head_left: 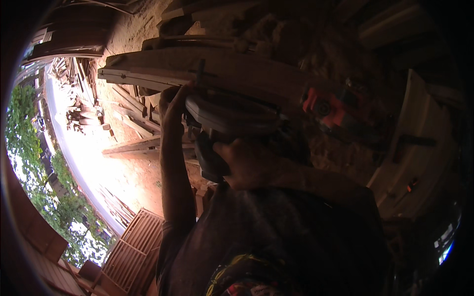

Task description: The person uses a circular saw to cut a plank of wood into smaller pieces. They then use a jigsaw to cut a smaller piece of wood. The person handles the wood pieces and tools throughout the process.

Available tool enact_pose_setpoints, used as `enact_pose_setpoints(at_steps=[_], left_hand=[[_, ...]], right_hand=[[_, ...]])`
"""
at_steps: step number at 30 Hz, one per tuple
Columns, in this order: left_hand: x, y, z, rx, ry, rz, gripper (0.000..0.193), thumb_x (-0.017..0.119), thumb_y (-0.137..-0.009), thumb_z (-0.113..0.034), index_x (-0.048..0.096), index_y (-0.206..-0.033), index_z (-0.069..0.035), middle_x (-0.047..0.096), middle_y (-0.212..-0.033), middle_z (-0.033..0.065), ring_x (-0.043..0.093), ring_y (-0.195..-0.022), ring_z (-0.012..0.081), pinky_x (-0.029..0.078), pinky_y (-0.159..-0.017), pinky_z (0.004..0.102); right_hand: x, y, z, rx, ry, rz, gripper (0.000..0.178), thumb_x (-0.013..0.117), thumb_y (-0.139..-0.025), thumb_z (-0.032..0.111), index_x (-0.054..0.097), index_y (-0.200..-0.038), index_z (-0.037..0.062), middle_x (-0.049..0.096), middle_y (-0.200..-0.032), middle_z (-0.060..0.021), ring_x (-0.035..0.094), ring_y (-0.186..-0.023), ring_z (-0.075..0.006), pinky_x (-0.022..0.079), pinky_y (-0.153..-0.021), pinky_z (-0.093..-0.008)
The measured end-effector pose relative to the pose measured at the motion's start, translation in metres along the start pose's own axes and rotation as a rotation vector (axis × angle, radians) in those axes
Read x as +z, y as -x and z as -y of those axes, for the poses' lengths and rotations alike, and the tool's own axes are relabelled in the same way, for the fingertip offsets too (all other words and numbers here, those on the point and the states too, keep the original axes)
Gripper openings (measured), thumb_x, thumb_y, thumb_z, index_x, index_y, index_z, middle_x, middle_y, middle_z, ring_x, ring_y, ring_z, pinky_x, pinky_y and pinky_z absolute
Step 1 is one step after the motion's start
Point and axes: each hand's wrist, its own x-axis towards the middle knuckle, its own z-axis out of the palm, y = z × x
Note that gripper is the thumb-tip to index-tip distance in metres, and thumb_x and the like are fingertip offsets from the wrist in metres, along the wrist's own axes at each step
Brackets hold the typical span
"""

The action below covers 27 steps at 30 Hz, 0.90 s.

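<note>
Overhead, left hand (173, 106) at plank (207, 69) edge.

Your right hand (247, 165) covers most of the power saw (224, 118) handle; below the long wooden plank (197, 69), your left hand's (173, 106) fingertips are hidden in shadow

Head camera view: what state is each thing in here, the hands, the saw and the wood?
Left hand: raised, fingers pressed on the plank's near edge.
Right hand: closed around the power saw's dark handle.
Power saw: held up against the plank; whether it is running cannot be told.
Plank: long, pale, lying across the view.
Orange clamp: sitting at the plank's right part; grip unclear.
Slatted wooden panel: lying on the ground.
</note>
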Motion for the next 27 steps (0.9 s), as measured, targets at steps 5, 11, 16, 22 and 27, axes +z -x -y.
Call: enact_pose_setpoints(at_steps=[5, 11, 16, 22, 27], left_hand=[[-0.015, -0.015, 0.01, -0.022, 0.022, 0.078, 0.054, 0.091, -0.087, -0.038, 0.071, -0.111, 0.006, 0.072, -0.099, 0.0096, 0.068, -0.089, 0.0159, 0.054, -0.082, 0.0297], [-0.019, -0.028, 0.017, 0.008, 0.009, 0.073, 0.045, 0.083, -0.095, -0.039, 0.077, -0.112, 0.003, 0.074, -0.097, 0.0063, 0.069, -0.092, 0.0147, 0.052, -0.082, 0.0278], [-0.019, -0.023, 0.006, 0.031, 0.06, 0.053, 0.055, 0.09, -0.088, -0.04, 0.072, -0.115, 0.005, 0.072, -0.102, 0.0093, 0.069, -0.092, 0.0155, 0.054, -0.085, 0.0289], [-0.032, -0.04, 0.017, 0.038, 0.078, 0.052, 0.056, 0.089, -0.089, -0.04, 0.073, -0.116, 0.006, 0.073, -0.102, 0.0092, 0.069, -0.093, 0.0153, 0.054, -0.086, 0.0292], [-0.041, -0.046, 0.01, -0.013, 0.014, 0.091, 0.043, 0.082, -0.098, -0.036, 0.076, -0.119, 0.002, 0.076, -0.111, 0.0084, 0.069, -0.106, 0.0157, 0.052, -0.095, 0.0293]], right_hand=[[-0.002, -0.008, 0.004, 0.013, -0.026, 0.031, 0.036, 0.076, -0.076, 0.011, 0.066, -0.107, -0.0043, 0.077, -0.091, -0.0276, 0.08, -0.09, -0.0417, 0.065, -0.082, -0.0511], [-0.005, -0.021, 0.006, 0.018, -0.051, 0.077, 0.037, 0.076, -0.077, 0.01, 0.066, -0.108, -0.0071, 0.077, -0.092, -0.0282, 0.08, -0.091, -0.0407, 0.065, -0.084, -0.0498], [0.002, -0.028, 0.005, 0.0, -0.062, 0.035, 0.038, 0.076, -0.076, 0.007, 0.066, -0.109, -0.0086, 0.077, -0.093, -0.0297, 0.08, -0.092, -0.0414, 0.066, -0.083, -0.0498], [0.005, -0.04, 0.008, -0.021, -0.09, 0.037, 0.039, 0.077, -0.074, 0.007, 0.066, -0.108, -0.0092, 0.077, -0.094, -0.031, 0.079, -0.093, -0.0428, 0.065, -0.083, -0.0506], [0.006, -0.052, 0.011, 0.0, -0.124, 0.045, 0.037, 0.077, -0.074, 0.008, 0.066, -0.106, -0.0087, 0.076, -0.092, -0.0318, 0.079, -0.093, -0.044, 0.065, -0.083, -0.0512]])
